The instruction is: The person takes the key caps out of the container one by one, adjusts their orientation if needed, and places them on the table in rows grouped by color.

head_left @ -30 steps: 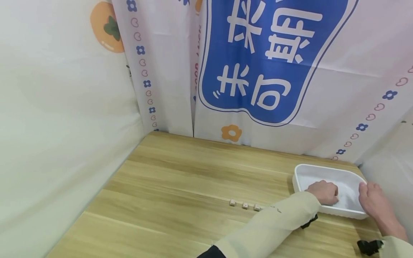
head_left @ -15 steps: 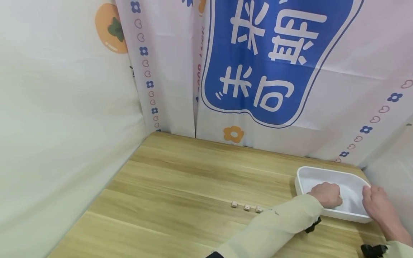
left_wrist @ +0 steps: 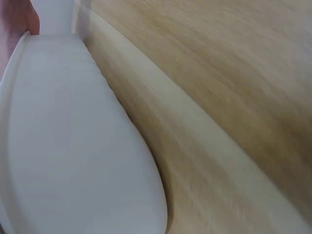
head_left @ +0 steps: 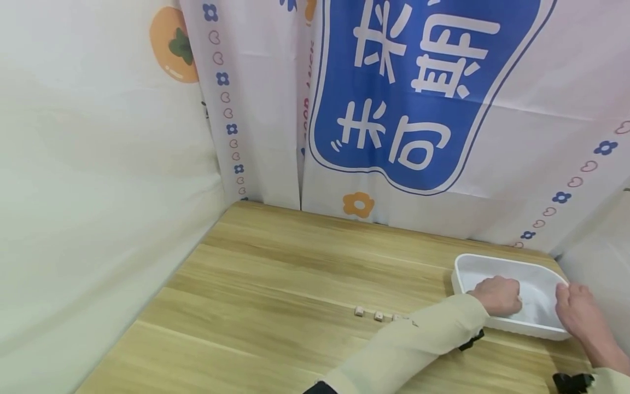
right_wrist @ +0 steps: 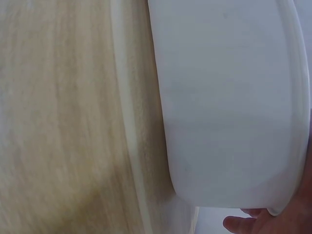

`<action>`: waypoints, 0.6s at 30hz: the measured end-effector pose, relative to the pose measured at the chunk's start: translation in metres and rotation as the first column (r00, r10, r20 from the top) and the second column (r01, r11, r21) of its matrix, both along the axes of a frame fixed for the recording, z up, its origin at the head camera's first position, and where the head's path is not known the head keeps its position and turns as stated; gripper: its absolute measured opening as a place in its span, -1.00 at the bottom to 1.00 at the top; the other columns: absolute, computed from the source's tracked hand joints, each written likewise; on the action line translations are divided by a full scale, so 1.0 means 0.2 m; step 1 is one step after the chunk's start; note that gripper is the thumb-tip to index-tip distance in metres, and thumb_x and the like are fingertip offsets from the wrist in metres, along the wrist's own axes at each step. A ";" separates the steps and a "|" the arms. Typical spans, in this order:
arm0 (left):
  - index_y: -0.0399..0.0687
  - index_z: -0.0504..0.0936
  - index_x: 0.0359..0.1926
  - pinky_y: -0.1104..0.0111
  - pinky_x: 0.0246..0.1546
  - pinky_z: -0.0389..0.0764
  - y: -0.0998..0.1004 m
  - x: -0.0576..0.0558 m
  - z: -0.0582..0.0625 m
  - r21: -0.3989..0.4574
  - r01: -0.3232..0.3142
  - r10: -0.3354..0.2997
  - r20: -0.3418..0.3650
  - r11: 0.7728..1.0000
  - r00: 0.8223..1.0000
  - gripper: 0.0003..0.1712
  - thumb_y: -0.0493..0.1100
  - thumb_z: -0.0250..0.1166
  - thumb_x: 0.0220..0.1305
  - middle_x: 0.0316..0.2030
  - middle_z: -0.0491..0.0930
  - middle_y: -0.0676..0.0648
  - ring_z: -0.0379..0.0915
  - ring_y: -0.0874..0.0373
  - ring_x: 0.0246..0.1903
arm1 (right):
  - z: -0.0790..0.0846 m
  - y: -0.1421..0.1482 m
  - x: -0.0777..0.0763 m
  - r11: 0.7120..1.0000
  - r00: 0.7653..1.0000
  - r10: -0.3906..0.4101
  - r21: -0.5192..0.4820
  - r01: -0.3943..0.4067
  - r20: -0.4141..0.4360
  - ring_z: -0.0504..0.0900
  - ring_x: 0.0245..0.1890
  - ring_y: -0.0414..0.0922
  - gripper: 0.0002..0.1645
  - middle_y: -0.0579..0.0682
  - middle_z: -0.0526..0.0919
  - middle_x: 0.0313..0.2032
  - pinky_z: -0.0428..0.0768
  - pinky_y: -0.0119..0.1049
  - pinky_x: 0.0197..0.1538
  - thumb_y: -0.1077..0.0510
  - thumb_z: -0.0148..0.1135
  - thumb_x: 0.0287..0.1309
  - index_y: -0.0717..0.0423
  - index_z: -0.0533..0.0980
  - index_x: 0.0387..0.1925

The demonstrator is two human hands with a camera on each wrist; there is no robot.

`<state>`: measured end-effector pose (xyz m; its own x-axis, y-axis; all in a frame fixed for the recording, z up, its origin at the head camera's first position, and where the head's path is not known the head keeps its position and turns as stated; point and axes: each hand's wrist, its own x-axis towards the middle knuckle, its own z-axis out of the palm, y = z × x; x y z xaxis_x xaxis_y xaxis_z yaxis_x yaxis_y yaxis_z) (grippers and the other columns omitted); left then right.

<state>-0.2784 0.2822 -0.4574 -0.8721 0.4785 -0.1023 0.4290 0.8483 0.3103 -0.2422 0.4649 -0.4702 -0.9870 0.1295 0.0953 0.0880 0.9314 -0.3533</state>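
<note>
In the head view, my left hand (head_left: 498, 295) reaches over the near rim of a white plastic tray (head_left: 543, 290) at the right of the table, its fingers curled down inside. A pale spot shows at the fingertips; I cannot tell whether something is pinched there. My right hand (head_left: 582, 313) grips the tray's right rim, seen also at the corner of the tray (right_wrist: 229, 107) in the right wrist view. From the left wrist, the tray's outer wall (left_wrist: 78, 126) fills the left side, with the right hand (left_wrist: 19, 17) at its far end.
Several small pale blocks, including one at the left end (head_left: 359, 311) and another beside it (head_left: 378, 316), stand in a row on the wooden table (head_left: 246, 306); the left sleeve (head_left: 418, 339) overlaps the row's right end. Printed cloth (head_left: 384, 137) hangs behind the table's back edge.
The whole scene has shifted slightly right in the head view. Both hands keep their places at the tray; the left hand's fingers stay curled inside it.
</note>
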 end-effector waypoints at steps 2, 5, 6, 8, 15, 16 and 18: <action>0.26 0.48 -0.46 0.44 -0.49 0.41 -0.01 0.00 0.01 -0.012 0.021 -0.021 -0.009 1.000 1.000 -0.81 0.07 0.15 0.31 -0.46 0.49 0.27 0.37 0.37 -0.47 | 0.00 0.01 0.00 1.000 1.000 -0.001 -0.003 0.001 -0.005 0.22 -0.03 0.54 -0.21 0.61 0.10 -0.03 0.26 0.39 0.03 -0.05 -0.61 0.49 0.76 0.09 0.04; 0.28 0.48 -0.44 0.46 -0.49 0.39 -0.02 0.00 0.02 -0.019 0.045 -0.045 -0.020 0.999 0.999 -0.81 0.08 0.14 0.34 -0.46 0.47 0.28 0.36 0.39 -0.46 | -0.01 0.02 -0.01 1.000 1.000 0.005 -0.003 -0.005 -0.013 0.21 -0.03 0.54 -0.21 0.61 0.11 -0.04 0.25 0.39 0.03 -0.04 -0.61 0.49 0.77 0.10 0.03; 0.29 0.48 -0.43 0.47 -0.49 0.39 -0.03 -0.01 0.03 -0.019 0.050 -0.050 -0.022 0.999 0.998 -0.82 0.08 0.14 0.35 -0.45 0.48 0.29 0.36 0.39 -0.46 | -0.01 0.02 -0.01 1.000 1.000 0.006 -0.001 -0.006 -0.014 0.21 -0.03 0.55 -0.21 0.61 0.11 -0.05 0.25 0.39 0.03 -0.04 -0.61 0.49 0.76 0.10 0.03; 0.30 0.49 -0.40 0.48 -0.49 0.39 -0.04 -0.01 0.04 -0.020 0.062 -0.063 -0.030 0.998 0.998 -0.84 0.08 0.14 0.36 -0.45 0.48 0.29 0.36 0.40 -0.46 | -0.01 0.02 -0.01 1.000 1.000 -0.003 0.006 0.003 -0.005 0.22 -0.04 0.55 -0.20 0.61 0.11 -0.05 0.26 0.39 0.03 -0.06 -0.61 0.50 0.76 0.10 0.03; 0.37 0.54 -0.21 0.54 -0.50 0.41 -0.07 -0.02 0.08 -0.046 0.130 -0.135 -0.105 0.990 0.985 -0.89 0.09 0.08 0.41 -0.40 0.51 0.32 0.35 0.45 -0.45 | -0.01 0.02 -0.01 1.000 1.000 -0.006 0.015 0.006 0.008 0.23 -0.05 0.54 -0.19 0.61 0.12 -0.07 0.27 0.39 0.03 -0.05 -0.62 0.50 0.78 0.09 0.05; 0.38 0.54 -0.18 0.55 -0.50 0.41 -0.08 -0.01 0.09 -0.055 0.139 -0.145 -0.121 0.989 0.982 -0.88 0.10 0.07 0.41 -0.40 0.51 0.33 0.35 0.46 -0.44 | -0.01 0.02 -0.01 1.000 1.000 -0.008 0.014 0.008 0.014 0.23 -0.04 0.54 -0.19 0.61 0.11 -0.06 0.27 0.39 0.03 -0.06 -0.62 0.50 0.78 0.08 0.06; 0.39 0.55 -0.15 0.55 -0.50 0.42 -0.10 -0.01 0.11 -0.067 0.149 -0.158 -0.151 0.986 0.976 -0.86 0.10 0.06 0.42 -0.38 0.52 0.33 0.35 0.46 -0.44 | -0.01 0.01 -0.01 1.000 1.000 -0.010 0.014 0.010 0.019 0.23 -0.04 0.55 -0.18 0.62 0.11 -0.06 0.27 0.40 0.04 -0.07 -0.63 0.50 0.78 0.07 0.06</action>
<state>-0.2811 0.2623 -0.4350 -0.7958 0.6055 -0.0015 0.5949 0.7823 0.1844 -0.2449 0.4678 -0.4715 -0.9873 0.1383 0.0785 0.1041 0.9352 -0.3386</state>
